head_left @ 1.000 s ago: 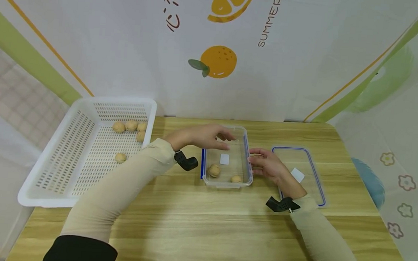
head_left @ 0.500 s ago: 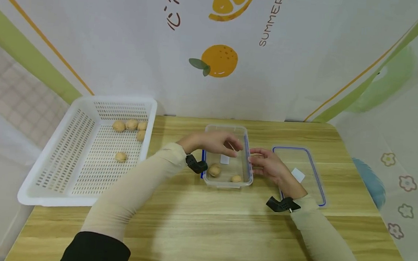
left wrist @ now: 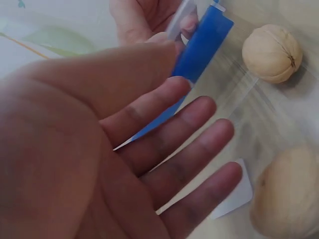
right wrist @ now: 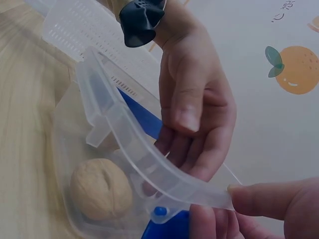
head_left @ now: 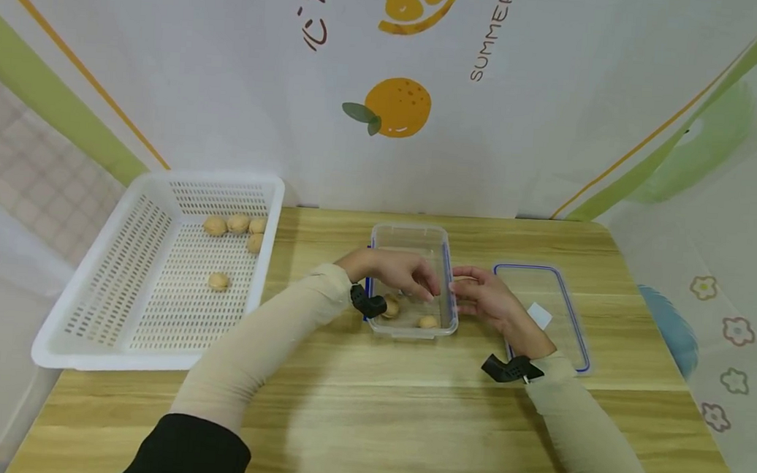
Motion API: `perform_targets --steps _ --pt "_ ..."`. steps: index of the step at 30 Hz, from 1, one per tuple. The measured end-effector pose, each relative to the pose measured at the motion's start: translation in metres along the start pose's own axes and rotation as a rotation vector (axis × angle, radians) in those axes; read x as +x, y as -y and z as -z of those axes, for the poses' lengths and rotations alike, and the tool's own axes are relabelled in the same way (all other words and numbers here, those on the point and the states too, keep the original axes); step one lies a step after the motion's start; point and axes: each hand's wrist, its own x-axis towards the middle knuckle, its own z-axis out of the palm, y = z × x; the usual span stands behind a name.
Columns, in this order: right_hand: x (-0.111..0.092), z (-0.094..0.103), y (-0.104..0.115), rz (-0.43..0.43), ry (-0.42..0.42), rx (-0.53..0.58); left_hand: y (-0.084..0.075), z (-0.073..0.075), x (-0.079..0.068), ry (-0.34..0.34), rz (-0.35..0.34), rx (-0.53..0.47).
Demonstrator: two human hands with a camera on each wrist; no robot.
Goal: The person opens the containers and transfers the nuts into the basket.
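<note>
A clear plastic food box [head_left: 405, 332] with blue side clips stands mid-table. One walnut [head_left: 428, 321] lies in its near right corner and another walnut [head_left: 390, 307] near the left, partly behind the wrist camera. My left hand [head_left: 402, 271] reaches over the left wall into the box; in the left wrist view its fingers [left wrist: 182, 172] are loosely extended and hold nothing. With thumb and fingers my right hand [head_left: 489, 303] pinches the right rim of the box, the thumb lying on the rim in the right wrist view.
A white slotted basket [head_left: 48, 338] with several walnuts [head_left: 215, 225] stands at the left. To the right lies the clear lid [head_left: 567, 316] with a blue seal, partly under the right forearm. A printed curtain [head_left: 523, 144] hangs behind the wooden table [head_left: 372, 426].
My left hand has moved to the right and nearer the front inside the box. The right hand stays at the rim, and the walnuts keep their places.
</note>
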Motion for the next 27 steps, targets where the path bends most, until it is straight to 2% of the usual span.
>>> perform_targets --steps 10,14,21,27 --pt "0.000 -0.001 0.003 -0.006 -0.001 0.007 -0.001 -0.008 0.010 0.124 0.038 -0.071" --pt "0.000 -0.001 0.002 -0.010 0.000 0.017 -0.004 -0.012 0.013 0.136 0.065 -0.084" --pt "-0.001 -0.001 0.001 -0.010 -0.005 0.040 -0.007 -0.019 0.017 0.173 0.074 -0.022" --pt "-0.002 -0.003 0.002 -0.012 -0.010 0.038 -0.009 -0.022 0.019 0.148 0.078 0.027"
